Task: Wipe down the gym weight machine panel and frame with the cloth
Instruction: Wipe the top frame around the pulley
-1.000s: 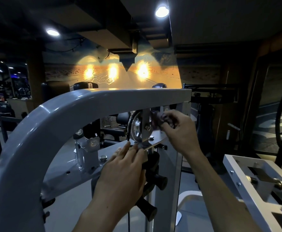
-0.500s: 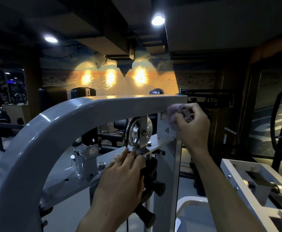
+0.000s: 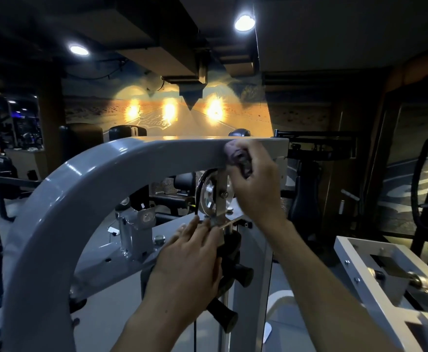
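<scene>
Right hand (image 3: 256,189), bunched cloth (image 3: 234,154) against frame (image 3: 131,158) top edge.

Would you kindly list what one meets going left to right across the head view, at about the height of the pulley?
Curved grey frame arm → small metal bracket → pulley wheel → right hand holding the cloth → black machine behind → white frame at the lower right.
</scene>
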